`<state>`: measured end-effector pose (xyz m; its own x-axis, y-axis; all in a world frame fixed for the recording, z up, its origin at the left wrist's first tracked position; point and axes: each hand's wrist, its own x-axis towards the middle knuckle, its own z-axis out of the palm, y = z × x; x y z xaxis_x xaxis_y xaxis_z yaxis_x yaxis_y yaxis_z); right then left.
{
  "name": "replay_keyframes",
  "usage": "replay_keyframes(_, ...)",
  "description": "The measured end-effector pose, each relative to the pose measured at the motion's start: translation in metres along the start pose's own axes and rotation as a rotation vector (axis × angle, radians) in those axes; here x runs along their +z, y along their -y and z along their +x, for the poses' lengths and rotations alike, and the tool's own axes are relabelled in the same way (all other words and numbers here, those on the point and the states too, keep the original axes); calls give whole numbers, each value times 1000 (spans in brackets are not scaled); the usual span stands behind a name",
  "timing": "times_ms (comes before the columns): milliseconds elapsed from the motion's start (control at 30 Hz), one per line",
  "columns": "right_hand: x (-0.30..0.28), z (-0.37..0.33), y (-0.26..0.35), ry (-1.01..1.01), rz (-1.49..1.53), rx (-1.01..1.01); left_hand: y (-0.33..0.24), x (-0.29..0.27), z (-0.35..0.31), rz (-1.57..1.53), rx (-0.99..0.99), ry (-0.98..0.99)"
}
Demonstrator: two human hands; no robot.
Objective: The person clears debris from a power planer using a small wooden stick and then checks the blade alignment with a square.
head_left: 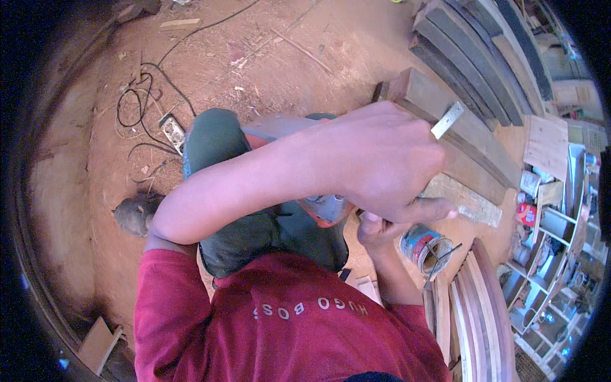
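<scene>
My left arm (254,165) reaches across to the right. My left hand (398,159) is closed, back upward and thumb stretched out to the right. Past its knuckles juts a pale metal strip (447,121) with small marks, like the end of a steel ruler; the hand covers the rest. Just below, my right hand (377,230) is closed with its thumb raised, partly hidden by the left. What it pinches does not show. Beyond the left hand lies a thick brown wooden beam (468,143). A grey thing with orange edges (324,209) shows under my left forearm; its kind is unclear.
A tin (425,248) with thin tools in it stands right of my right hand. Stacked boards (474,60) lie far right, curved-looking strips (484,312) near right. Shelves (554,254) hold cans. A power strip (172,132) and dark cable (175,83) lie on the dirt floor.
</scene>
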<state>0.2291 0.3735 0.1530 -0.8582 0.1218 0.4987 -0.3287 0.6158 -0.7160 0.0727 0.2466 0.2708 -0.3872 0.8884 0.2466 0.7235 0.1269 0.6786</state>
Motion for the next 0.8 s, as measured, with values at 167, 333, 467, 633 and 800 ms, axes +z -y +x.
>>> replay_keyframes(167,20,-35,-25,-85,2,241,18,8,-34,-32,31,-382)
replay_keyframes(333,38,-28,-24,-276,28,260,29,29,-137,248,-261,-464)
replay_keyframes(467,45,-15,-36,-272,229,265,56,57,-145,468,-300,-504)
replay_keyframes(633,51,3,-11,-226,222,355,72,35,-149,400,-265,-500)
replay_keyframes(800,46,10,11,-129,280,398,80,28,-152,350,-288,-425)
